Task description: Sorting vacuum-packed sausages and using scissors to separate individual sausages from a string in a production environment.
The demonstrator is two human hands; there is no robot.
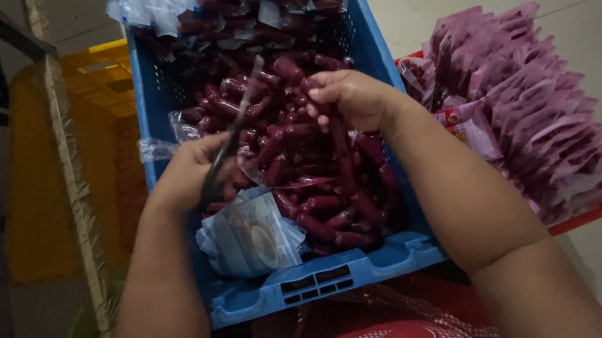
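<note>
Over the blue crate (168, 86), scissors (232, 142) are gripped by the left hand (188, 171); linked red sausages (316, 182) are pinched by the right hand (349, 98); many sausages appear left uncut.

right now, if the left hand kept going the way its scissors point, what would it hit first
Most likely the heap of dark red sausages in the blue crate. The left hand holds scissors angled up and away, blades already over that heap; depth is unclear, so they may already touch it.

Stacked purple pouches (529, 103) on a red tray (600, 210); yellow crate (100, 77) at left.
</note>
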